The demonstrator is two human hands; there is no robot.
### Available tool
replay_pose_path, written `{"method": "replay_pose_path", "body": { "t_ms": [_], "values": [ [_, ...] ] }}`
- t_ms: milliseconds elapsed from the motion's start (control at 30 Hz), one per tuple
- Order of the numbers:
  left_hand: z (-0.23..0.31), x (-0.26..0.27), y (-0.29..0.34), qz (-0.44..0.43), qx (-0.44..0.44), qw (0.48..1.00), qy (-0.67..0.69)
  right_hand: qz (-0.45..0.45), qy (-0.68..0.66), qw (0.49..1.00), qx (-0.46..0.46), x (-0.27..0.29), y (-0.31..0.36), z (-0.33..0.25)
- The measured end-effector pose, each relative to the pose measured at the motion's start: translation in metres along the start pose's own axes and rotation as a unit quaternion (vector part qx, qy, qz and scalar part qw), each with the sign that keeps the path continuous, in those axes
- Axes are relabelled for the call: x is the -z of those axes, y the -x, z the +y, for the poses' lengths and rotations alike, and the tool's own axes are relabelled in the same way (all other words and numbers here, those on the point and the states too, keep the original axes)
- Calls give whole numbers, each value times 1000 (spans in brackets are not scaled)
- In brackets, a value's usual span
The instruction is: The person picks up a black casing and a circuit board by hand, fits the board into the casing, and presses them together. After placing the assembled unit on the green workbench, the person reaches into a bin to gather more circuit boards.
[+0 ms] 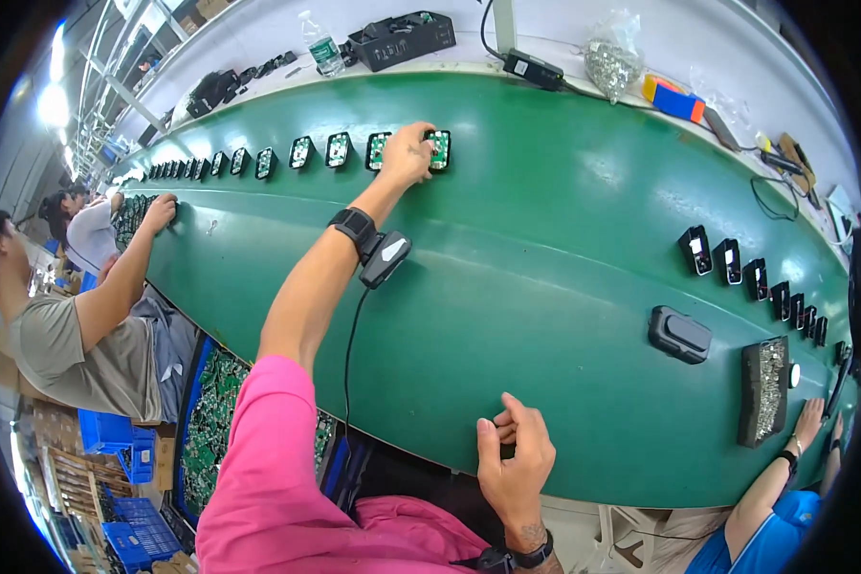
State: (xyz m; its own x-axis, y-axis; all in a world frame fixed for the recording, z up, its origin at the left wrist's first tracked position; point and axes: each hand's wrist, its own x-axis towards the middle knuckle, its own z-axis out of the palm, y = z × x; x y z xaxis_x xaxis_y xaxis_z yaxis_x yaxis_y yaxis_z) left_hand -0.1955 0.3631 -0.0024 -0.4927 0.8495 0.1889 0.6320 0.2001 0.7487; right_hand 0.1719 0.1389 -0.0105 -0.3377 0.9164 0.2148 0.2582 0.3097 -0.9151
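My left hand (409,158) reaches far over the green table, its fingers closed on a black housing with a green circuit board (439,150) inside. Just to its left stands another such board housing (378,150), partly covered by the hand. Low in the middle, over the near table edge, my right hand (518,459) has its thumb and loosely bent fingers apart, with nothing visible in them. A strap on my left forearm carries a small black device (386,259) with a cable.
More board housings (338,150) run leftward in a row. Black housings (695,251) line the right, near a black case (680,334) and a foam box of small metal parts (764,392). A bin of circuit boards (215,430) is lower left. Co-workers sit at both sides.
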Motion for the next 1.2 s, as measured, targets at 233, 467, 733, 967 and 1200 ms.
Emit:
{"method": "replay_pose_path", "body": {
  "t_ms": [233,467,733,967,1200],
  "values": [
    [-9,9,-14,96,-177,967,-158,-13,-6,1000,24,1,-4,5],
    [13,18,-2,32,-243,927,-282,-11,-14,1000,20,4,-2,8],
    [14,5,-3,-10,-188,892,-412,-17,-26,999,35,7,-3,9],
    [-16,17,-24,4,-214,923,-319,-20,-21,999,39,7,-3,6],
    [66,29,51,-256,100,962,-10,-4,-4,999,36,7,-3,7]
  ]
}}
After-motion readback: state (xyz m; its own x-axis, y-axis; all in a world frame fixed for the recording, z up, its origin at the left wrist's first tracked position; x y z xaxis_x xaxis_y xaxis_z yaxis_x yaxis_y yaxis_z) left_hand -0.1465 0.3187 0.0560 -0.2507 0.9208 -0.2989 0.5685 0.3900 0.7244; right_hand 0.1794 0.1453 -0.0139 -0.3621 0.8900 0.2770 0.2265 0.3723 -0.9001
